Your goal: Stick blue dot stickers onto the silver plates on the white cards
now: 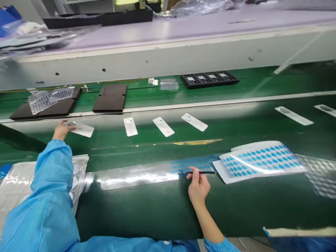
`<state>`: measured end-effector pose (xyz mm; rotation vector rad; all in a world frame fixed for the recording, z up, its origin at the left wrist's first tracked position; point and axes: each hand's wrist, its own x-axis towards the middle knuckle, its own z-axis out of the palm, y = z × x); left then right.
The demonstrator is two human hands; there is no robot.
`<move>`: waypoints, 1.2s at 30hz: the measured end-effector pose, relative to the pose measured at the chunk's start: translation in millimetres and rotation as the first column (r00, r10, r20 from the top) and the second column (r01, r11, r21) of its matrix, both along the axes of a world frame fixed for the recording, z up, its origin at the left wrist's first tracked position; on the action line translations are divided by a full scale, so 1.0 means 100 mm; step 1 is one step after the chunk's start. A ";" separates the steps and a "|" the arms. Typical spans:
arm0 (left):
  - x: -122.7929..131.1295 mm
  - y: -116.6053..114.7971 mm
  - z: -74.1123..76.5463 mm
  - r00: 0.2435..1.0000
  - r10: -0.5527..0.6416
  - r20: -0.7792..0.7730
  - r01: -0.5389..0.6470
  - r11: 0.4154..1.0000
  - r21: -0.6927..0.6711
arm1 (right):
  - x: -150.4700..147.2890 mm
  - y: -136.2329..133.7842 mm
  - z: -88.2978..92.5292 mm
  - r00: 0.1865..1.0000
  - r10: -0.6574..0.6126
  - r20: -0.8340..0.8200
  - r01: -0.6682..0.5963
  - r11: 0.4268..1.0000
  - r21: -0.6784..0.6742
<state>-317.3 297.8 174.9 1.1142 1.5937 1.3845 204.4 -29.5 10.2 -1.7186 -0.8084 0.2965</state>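
Listing from the left: a stack of clear moulded plastic trays, beneath and beside the blue sleeve. Beyond it, a flat dark slab bearing clear perforated plastic sheets. Left hand: thumb and fingers pinching the left end of a white card with rounded corners; whether the card is raised off the green work surface cannot be told. Next, three similar white cards, spaced apart, each with a round piece near its far end. Nearer, a long glossy strip with blue dots at its right end. Right hand: fingers closed around a slim dark stick-like tool, its tip pointing left over the strip. Right of it, overlapping white sheets with rows of blue dots.

Hazards, as judged: a careless tool tip could drag the thin strip or scrape neighbouring dots; an end-only grip could let the card twist; a sweeping sleeve could shift the trays.
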 end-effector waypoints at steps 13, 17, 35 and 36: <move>1.70 -1.96 -0.40 0.661 -0.376 0.650 0.386 0.913 0.136 | 0.51 0.48 0.07 0.747 0.630 -0.215 -0.646 0.764 -0.006; 2.05 -2.57 -0.86 0.558 -0.300 0.773 0.633 0.757 -0.163 | 0.40 0.36 0.06 0.749 0.624 -0.223 -0.647 0.762 -0.042; 2.62 -2.92 -1.04 0.579 -0.217 0.786 0.735 0.556 -0.388 | 0.05 0.27 0.12 0.708 0.659 -0.253 -0.694 0.715 -0.081; 2.62 -2.92 -1.06 0.589 -0.235 0.773 0.735 0.554 -0.392 | 0.09 0.30 0.13 0.664 0.703 -0.257 -0.739 0.669 -0.080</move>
